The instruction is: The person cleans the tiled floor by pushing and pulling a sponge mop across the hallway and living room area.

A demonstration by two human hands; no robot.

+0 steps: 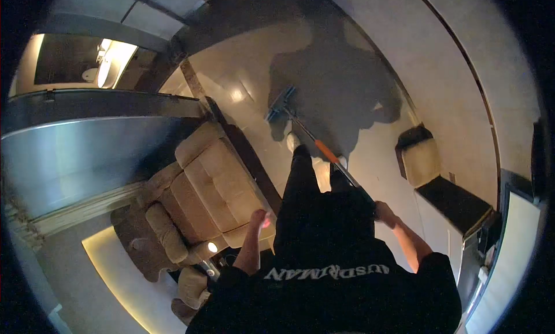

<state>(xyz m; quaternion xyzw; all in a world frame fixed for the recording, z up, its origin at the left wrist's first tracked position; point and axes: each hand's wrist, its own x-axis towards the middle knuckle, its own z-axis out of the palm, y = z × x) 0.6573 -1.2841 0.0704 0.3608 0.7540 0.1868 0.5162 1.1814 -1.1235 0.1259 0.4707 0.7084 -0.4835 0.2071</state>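
My right hand [386,212] is wrapped round the upper end of a long-handled mop [328,150], near my right hip. Its pole is silver with an orange section, and it slants forward to a blue head [280,104] on the floor. That head lies ahead of my left foot, inside my shadow. My left hand [261,219] is raised at my left side, apart from the mop and closest to the seat of the brown sofa [217,183]. Its fingers look small and blurred, so whether they are curled or spread is unclear.
The pale floor [237,62] stretches ahead, with a dark strip along the sofa's front. To the right stand a chair or stool with a tan cushion [422,162] and a dark-topped low cabinet [454,204] by the wall. A lit mirror or opening [115,62] shows upper left.
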